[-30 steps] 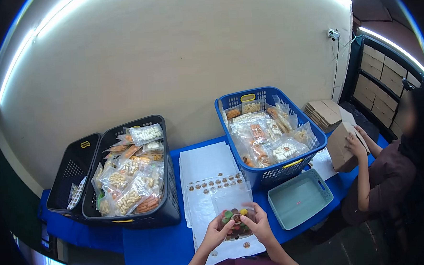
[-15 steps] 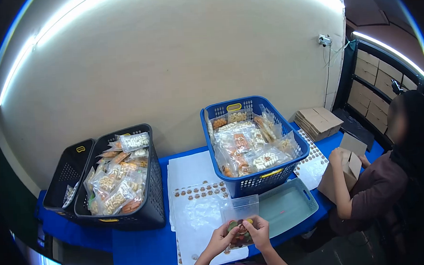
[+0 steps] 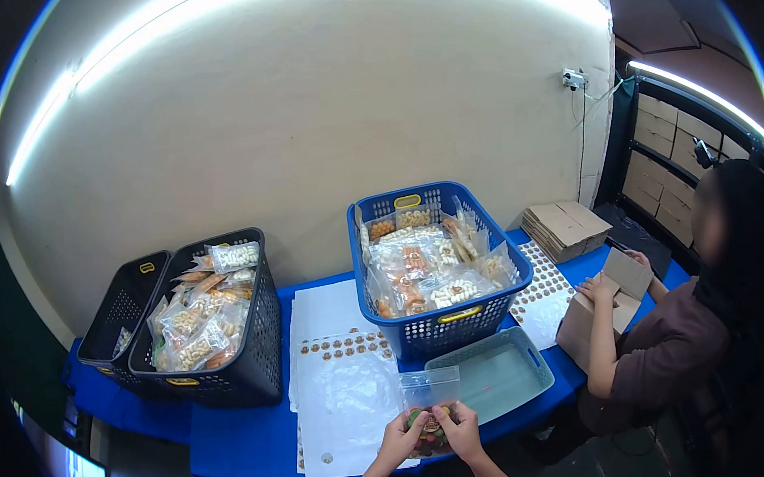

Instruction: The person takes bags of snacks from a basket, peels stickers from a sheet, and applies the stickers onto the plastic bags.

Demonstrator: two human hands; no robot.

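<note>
A clear zip bag [image 3: 430, 393] of colourful sweets is held upright between both hands at the bottom centre. My left hand [image 3: 401, 438] grips its left side, and my right hand [image 3: 459, 429] grips its right side. Both thumbs press on a round brown sticker [image 3: 431, 422] on the bag's front. Beneath and to the left lie white sticker sheets [image 3: 347, 404] with rows of round brown stickers. Just behind the bag, to the right, is a pale green tray [image 3: 535, 389].
A blue basket [image 3: 455, 319] and a black basket [image 3: 267, 357] hold packed snack bags. A second black basket [image 3: 118, 308] stands far left. At right, a person [image 3: 665, 362] handles a cardboard box [image 3: 581, 327] beside stacked flat cardboard [image 3: 567, 229].
The view has shifted, so the baskets appear further left. My hands still hold the bag, now in front of the tray's left edge. The other person's box has been turned and its flaps moved.
</note>
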